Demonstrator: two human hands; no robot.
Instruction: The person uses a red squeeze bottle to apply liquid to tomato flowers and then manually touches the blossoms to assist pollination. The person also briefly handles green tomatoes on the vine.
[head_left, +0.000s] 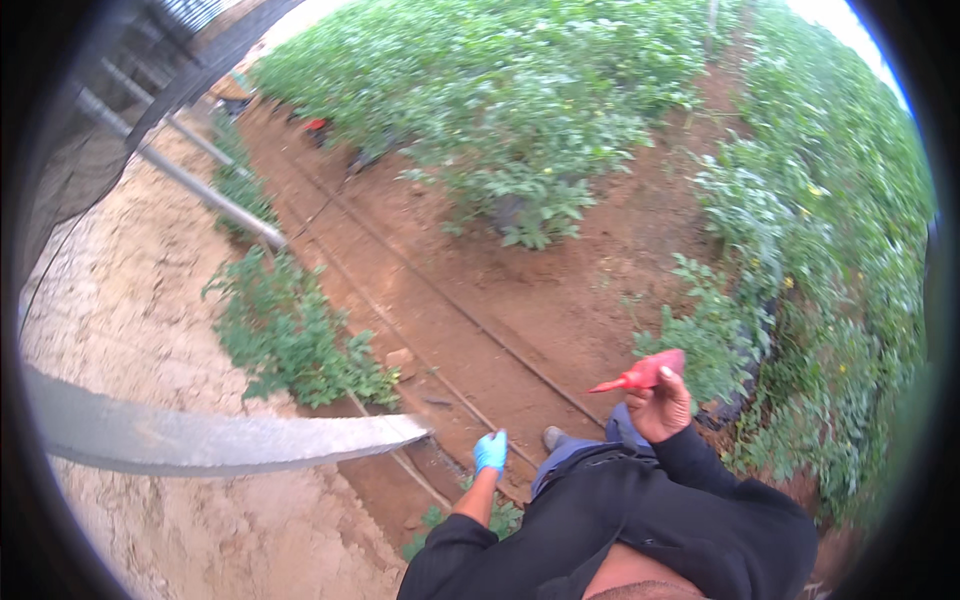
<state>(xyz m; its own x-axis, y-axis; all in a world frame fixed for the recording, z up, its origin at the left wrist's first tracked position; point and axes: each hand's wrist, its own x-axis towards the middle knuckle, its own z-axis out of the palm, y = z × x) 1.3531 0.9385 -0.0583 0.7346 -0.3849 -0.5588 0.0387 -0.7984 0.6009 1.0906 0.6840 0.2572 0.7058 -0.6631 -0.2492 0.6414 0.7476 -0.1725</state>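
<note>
A red squeeze bottle (651, 371) with a pointed nozzle is held in my bare right hand (661, 405), its nozzle pointing left. My left hand (490, 452), in a light blue glove, hangs low over the reddish soil beside a thin pipe; its fingers look curled, and whether they hold anything cannot be told. Leafy green plants (705, 330) stand just beyond my right hand. Another leafy plant (289, 330) grows to the left of my gloved hand.
Two thin pipes (480, 330) run along the soil path. A pale concrete post (225, 442) juts in from the left, near a metal pole (210, 196). Dense plant rows (480, 97) fill the far side. A brick-like lump (400, 363) lies by the path.
</note>
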